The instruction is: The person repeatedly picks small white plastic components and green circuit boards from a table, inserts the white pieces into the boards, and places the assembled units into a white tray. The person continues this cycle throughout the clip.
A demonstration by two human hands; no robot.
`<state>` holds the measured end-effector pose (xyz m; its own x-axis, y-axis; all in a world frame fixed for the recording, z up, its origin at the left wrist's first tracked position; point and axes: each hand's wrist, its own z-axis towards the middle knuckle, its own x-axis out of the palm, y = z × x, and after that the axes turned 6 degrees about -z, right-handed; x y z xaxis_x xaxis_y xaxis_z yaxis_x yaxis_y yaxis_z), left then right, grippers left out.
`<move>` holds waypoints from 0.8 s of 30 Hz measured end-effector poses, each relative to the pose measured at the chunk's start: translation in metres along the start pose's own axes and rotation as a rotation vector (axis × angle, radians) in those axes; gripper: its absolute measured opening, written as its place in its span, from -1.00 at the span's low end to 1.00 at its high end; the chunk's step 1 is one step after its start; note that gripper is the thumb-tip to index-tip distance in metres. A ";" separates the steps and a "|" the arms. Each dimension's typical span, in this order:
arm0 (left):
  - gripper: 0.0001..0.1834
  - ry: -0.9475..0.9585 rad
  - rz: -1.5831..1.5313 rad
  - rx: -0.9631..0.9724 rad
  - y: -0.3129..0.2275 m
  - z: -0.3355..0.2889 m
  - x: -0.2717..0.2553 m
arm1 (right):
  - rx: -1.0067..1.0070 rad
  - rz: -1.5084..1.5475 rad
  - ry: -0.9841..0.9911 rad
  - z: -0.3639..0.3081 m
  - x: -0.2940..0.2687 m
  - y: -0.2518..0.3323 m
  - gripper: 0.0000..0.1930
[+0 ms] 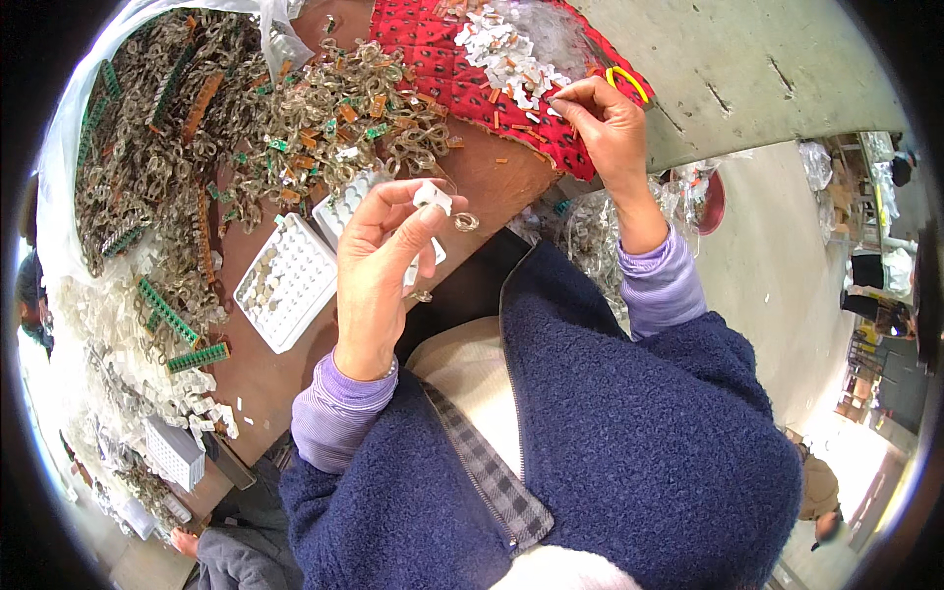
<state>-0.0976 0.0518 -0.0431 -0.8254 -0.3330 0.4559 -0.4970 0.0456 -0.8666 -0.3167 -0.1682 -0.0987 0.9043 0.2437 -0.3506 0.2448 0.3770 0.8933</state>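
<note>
My left hand (379,261) is raised over the table's near edge, with a small white plastic piece (433,198) pinched between thumb and fingertips. A small coil of thin clear cable (466,222) hangs beside those fingers; whether it joins the white piece I cannot tell. Farther right, my right hand (612,133) is closed in a pinch above a red patterned cloth (423,39). Its fingertips are at the edge of a heap of small white plastic pieces (501,54). Whatever sits between them is too small to name.
A large heap of coiled cables with green and orange boards (334,118) covers the table's left. White trays (285,285) with round parts stand near my left hand. A yellow loop (627,84) lies on the cloth. Another person's grey sleeve (246,556) shows lower left.
</note>
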 end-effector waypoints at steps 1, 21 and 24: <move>-0.71 0.004 0.036 0.017 0.000 -0.001 0.001 | 0.011 0.074 -0.005 0.001 0.001 0.001 -0.91; -0.83 -0.059 -0.209 0.076 0.005 -0.049 -0.025 | -0.395 0.122 0.325 -0.091 0.093 0.122 -0.89; -0.86 -0.055 -0.131 0.068 0.003 -0.055 -0.034 | -0.247 0.295 0.411 -0.096 0.097 0.122 -0.90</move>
<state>-0.0857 0.1153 -0.0505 -0.7381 -0.3827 0.5556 -0.5784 -0.0650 -0.8131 -0.2324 -0.0124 -0.0506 0.6992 0.6800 -0.2209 -0.1316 0.4261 0.8950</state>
